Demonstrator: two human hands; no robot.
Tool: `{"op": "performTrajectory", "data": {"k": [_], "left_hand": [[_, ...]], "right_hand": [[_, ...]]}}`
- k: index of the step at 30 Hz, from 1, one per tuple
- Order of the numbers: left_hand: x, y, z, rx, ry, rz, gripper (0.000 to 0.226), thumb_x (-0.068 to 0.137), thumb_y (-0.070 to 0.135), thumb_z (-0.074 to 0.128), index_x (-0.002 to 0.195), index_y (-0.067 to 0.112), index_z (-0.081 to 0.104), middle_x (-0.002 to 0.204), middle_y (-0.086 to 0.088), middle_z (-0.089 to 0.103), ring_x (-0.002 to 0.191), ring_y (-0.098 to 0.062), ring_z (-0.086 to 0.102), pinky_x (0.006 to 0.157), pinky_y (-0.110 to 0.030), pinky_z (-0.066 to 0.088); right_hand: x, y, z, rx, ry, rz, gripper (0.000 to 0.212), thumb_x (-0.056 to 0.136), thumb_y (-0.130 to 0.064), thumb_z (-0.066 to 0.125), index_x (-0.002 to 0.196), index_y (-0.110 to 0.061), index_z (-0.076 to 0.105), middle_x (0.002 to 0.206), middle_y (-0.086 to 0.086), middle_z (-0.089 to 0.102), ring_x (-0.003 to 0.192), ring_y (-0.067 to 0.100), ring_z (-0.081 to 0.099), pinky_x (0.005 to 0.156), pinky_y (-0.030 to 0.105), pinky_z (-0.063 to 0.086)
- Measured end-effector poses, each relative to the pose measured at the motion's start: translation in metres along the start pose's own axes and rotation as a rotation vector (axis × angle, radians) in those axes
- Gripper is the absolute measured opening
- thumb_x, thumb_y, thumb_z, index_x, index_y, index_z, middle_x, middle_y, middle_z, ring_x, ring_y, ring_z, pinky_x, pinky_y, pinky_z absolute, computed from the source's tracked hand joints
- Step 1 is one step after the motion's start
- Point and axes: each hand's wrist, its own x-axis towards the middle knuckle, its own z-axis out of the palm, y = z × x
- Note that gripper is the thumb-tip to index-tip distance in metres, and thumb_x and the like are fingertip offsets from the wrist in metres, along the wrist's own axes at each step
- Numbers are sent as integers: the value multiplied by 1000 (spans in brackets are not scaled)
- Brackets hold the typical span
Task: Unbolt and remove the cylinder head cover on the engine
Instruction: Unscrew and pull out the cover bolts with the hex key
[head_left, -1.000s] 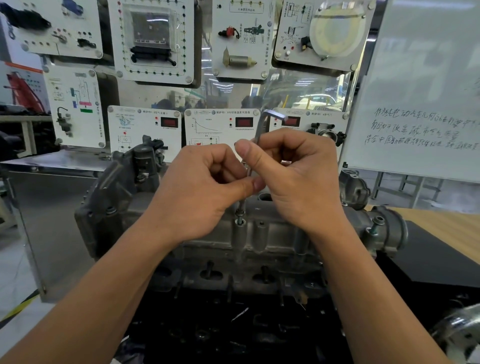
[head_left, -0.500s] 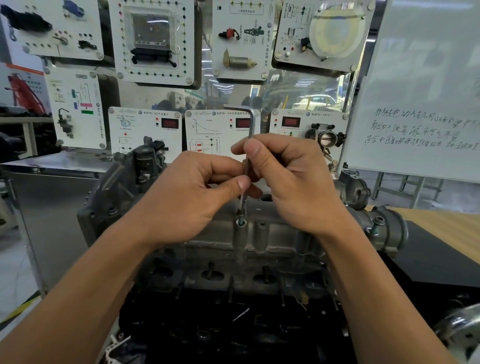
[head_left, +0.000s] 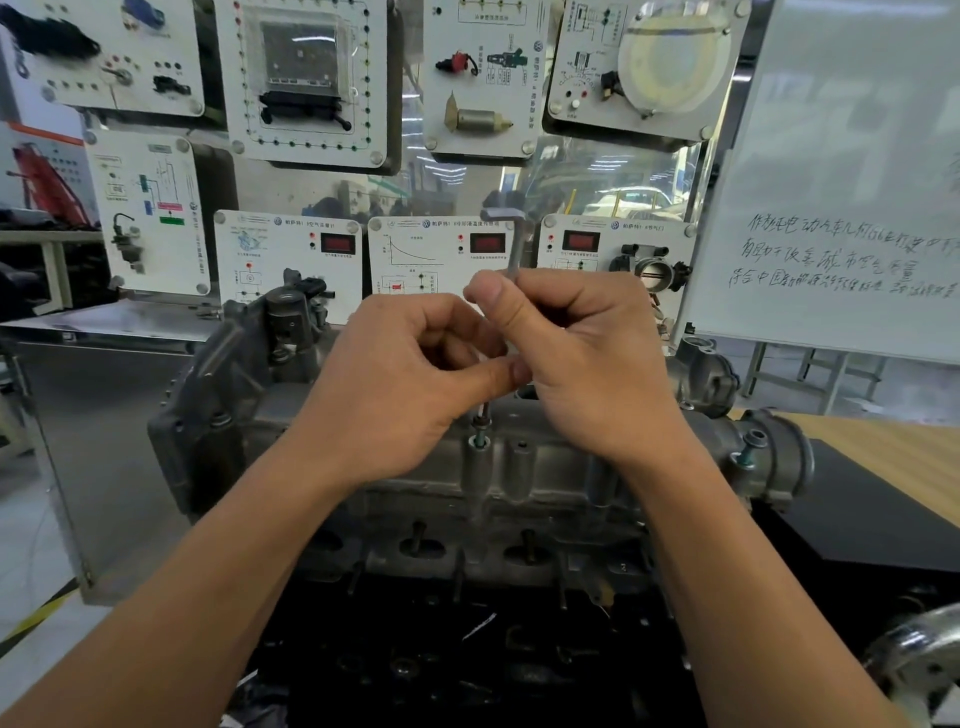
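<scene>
Steel hex key stood vertical, tip in cover bolt just below; right hand pinched the shaft high, left hand pinched it lower, nearer the bolt.

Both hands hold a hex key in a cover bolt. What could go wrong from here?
1. The hex key, only pinched by the left hand and right hand, may slip out of the raised bolt.
2. Once free, the bolt could fall into the dark clutter below the engine.
</scene>
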Motion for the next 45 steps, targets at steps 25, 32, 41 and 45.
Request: {"op": "performTrajectory", "data": {"k": [25,32,41,45], "left_hand": [[-2,-2,-15,101,-254,35,16,95,20,63,104,20,76,97,12,77,97,-2,71,91,-31,55],[-1,-2,-13,36,-102,-9,11,80,27,77,82,16,77,75,1,77,70,-18,73,77,-40,60],[-2,-2,-8,18,-24,-25,30,66,37,83,69,11,66,62,-3,68,58,-25,63,58,-36,54],[-4,-1,-12,161,-174,-16,19,73,33,84,71,22,70,65,7,70,56,-1,62,56,-16,49]], "right_hand": [[2,-3,-1,-127,-71,67,24,99,-17,58,91,-3,76,61,9,64,58,16,58,56,27,49],[2,-5,-1,-167,-120,44,26,102,-15,52,95,-3,74,54,-11,53,53,1,52,53,15,42],[2,-8,-3,-119,-46,-13,17,92,-8,68,76,-11,71,57,-9,62,55,0,53,55,15,42],[2,-8,-5,-171,-61,-3,32,97,-13,62,77,11,66,62,28,54,59,35,48,56,38,42]]}}
